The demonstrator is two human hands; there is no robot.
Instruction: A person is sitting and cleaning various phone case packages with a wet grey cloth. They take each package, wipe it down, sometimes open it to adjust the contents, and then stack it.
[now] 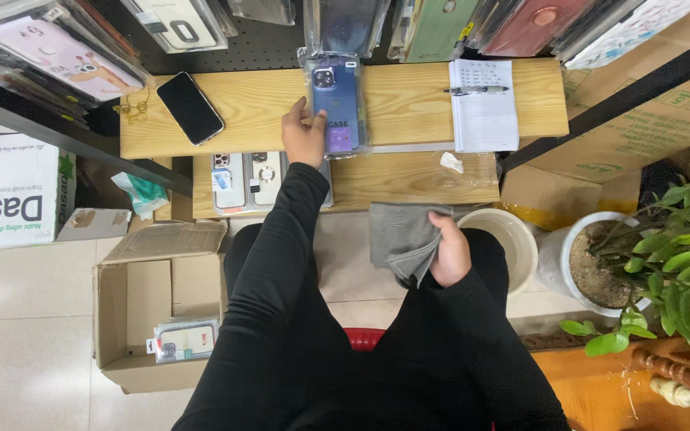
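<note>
Left hand (303, 134): is being rested on the lower left edge of a packaged blue phone case (337, 104), fingers closed lightly on the packet's edge, pinning it to the wooden shelf (409, 100).
Right hand (450, 254): is being held over the lap, fingers clamped on a folded grey cloth (403, 238).
Packaged case: is being kept flat on the shelf at 12 o'clock from the person, just beside the left hand at its 1 o'clock.
Cloth: is being held at 9 o'clock of the right hand, well apart from the case; no contact with the packet is being made.
Progress: judged from the picture, wiping of this packet is not yet being done; cloth and case are apart.
Black phone (190, 108): is being left face down at 10 o'clock on the shelf.
Notepad and pen (483, 104): are being left at 2 o'clock.
Cardboard box (157, 307): is being used at 8 o'clock, one packaged case lying inside.
Lower shelf cases (243, 179): are lying beneath the left forearm.
</note>
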